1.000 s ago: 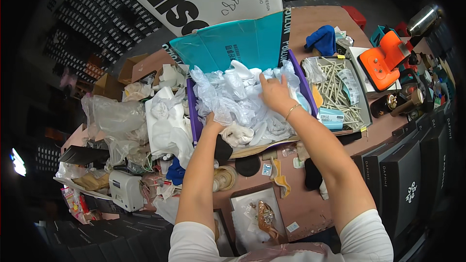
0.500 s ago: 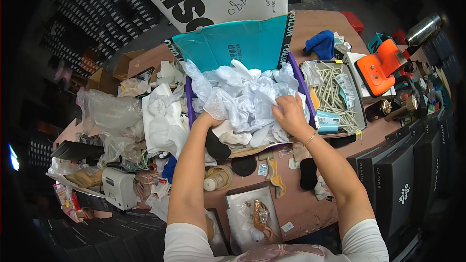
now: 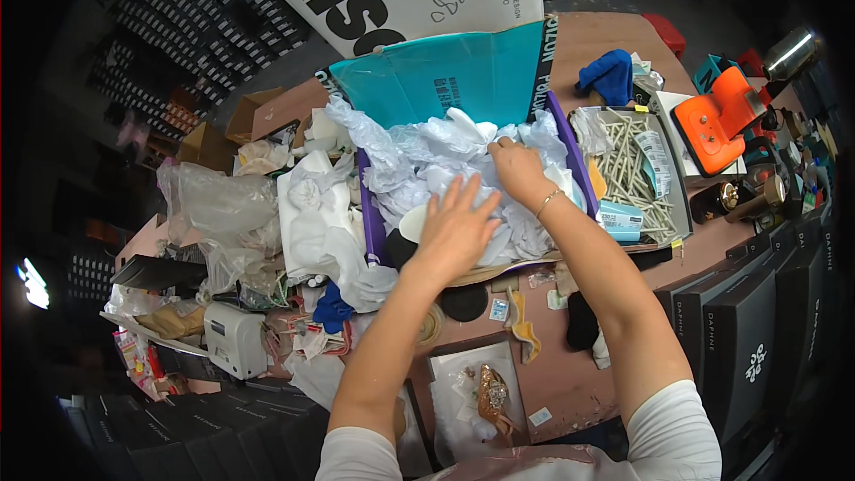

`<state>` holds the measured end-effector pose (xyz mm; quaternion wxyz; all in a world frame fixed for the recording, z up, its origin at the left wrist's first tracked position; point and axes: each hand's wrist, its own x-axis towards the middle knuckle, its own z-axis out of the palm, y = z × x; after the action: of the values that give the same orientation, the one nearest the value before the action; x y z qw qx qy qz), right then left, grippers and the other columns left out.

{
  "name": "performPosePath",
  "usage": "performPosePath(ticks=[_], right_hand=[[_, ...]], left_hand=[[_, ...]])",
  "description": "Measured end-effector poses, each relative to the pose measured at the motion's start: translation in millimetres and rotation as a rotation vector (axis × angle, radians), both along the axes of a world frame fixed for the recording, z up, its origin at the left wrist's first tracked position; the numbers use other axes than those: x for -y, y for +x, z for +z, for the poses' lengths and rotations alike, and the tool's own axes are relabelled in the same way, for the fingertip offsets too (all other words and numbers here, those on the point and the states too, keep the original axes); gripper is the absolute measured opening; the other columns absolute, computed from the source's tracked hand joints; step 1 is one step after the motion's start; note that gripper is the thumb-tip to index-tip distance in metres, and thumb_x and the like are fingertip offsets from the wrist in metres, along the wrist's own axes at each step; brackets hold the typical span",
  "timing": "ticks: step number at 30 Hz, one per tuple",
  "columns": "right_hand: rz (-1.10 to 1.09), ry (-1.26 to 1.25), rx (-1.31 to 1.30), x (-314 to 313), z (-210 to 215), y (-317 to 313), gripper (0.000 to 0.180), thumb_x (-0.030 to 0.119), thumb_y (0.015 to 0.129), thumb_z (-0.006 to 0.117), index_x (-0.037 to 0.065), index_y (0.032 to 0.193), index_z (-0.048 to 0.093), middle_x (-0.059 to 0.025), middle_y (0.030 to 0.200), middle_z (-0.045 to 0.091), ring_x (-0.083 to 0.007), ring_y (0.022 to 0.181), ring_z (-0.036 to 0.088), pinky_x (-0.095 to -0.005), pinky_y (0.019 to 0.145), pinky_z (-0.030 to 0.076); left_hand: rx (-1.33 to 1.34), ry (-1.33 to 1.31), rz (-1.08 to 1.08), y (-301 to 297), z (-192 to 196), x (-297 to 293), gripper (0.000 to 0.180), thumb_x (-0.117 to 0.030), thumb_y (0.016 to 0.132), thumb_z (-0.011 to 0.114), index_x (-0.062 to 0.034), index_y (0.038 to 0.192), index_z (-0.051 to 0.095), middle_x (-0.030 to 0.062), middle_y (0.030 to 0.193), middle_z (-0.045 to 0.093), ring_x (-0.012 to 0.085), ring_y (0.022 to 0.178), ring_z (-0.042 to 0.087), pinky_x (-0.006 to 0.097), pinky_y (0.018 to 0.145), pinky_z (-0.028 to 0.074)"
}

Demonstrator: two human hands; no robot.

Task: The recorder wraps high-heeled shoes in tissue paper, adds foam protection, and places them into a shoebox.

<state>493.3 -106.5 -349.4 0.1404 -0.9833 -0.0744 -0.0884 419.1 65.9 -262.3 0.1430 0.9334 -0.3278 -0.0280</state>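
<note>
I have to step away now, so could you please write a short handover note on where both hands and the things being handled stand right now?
Left hand: open, fingers spread, palm pressing flat on the crumpled white tissue paper.
Right hand: fingers curled down into the same paper, further back; whether it grips anything is hidden.
The paper fills the open purple-edged cardboard box with its teal inner lid standing up behind.
Beside the box on the right: a grey tray of pale sticks.
Done: the box is open, with paper in it.
Left: the paper is loose and heaped above the rim; the lid is not closed.
</note>
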Motion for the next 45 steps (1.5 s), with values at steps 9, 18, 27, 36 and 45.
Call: performPosePath(ticks=[9, 18, 27, 36, 45], right_hand=[[0.050, -0.255, 0.169, 20, 25, -20, 0.015, 0.014, 0.080, 0.057, 0.012, 0.090, 0.067, -0.0062, 0.091, 0.062, -0.0240, 0.092, 0.057, -0.0480, 0.087, 0.034], [-0.125, 0.348, 0.265, 82, 140, -74, 0.030, 0.027, 0.080, 0.067, -0.001, 0.086, 0.058, -0.0196, 0.078, 0.062, -0.0384, 0.075, 0.060, -0.0432, 0.066, 0.045], [0.064, 1.403, -0.267, 31, 133, -249, 0.025, 0.017, 0.090, 0.062, 0.000, 0.107, 0.058, 0.0018, 0.092, 0.060, -0.0034, 0.078, 0.052, -0.0205, 0.068, 0.044], [-0.576, 1.966, -0.251, 41, 100, -459, 0.021, 0.010, 0.089, 0.056, 0.001, 0.108, 0.056, -0.0046, 0.093, 0.061, -0.0117, 0.075, 0.058, -0.0245, 0.062, 0.049], [-0.737, 1.354, -0.485, 86, 65, -536, 0.019, 0.008, 0.082, 0.064, 0.001, 0.098, 0.055, -0.0054, 0.075, 0.059, -0.0126, 0.056, 0.055, -0.0245, 0.045, 0.043]], left_hand=[[-0.318, 0.339, 0.055, 6, -103, 21, 0.042, -0.040, 0.093, 0.046, -0.0104, 0.119, 0.060, 0.0165, 0.135, 0.046, 0.0360, 0.135, 0.028, 0.063, 0.102, 0.023], [-0.109, 0.074, 0.023, 6, -58, 17, 0.044, -0.026, 0.082, 0.056, -0.0012, 0.119, 0.058, 0.0216, 0.130, 0.050, 0.0388, 0.132, 0.032, 0.060, 0.104, 0.024], [-1.094, -1.558, 0.114, -91, 13, 20, 0.082, -0.031, 0.083, 0.070, -0.0128, 0.145, 0.019, 0.0141, 0.143, 0.032, 0.0285, 0.133, 0.031, 0.046, 0.106, 0.030], [-0.885, -1.280, 0.380, -260, -45, -93, 0.042, 0.004, 0.082, 0.057, -0.0054, 0.123, 0.053, 0.0044, 0.108, 0.058, 0.0105, 0.084, 0.059, 0.023, 0.066, 0.050], [-1.147, -1.499, 0.493, -332, -39, -175, 0.037, 0.008, 0.080, 0.055, -0.0021, 0.115, 0.058, 0.0046, 0.102, 0.061, 0.0125, 0.089, 0.060, 0.025, 0.080, 0.049]])
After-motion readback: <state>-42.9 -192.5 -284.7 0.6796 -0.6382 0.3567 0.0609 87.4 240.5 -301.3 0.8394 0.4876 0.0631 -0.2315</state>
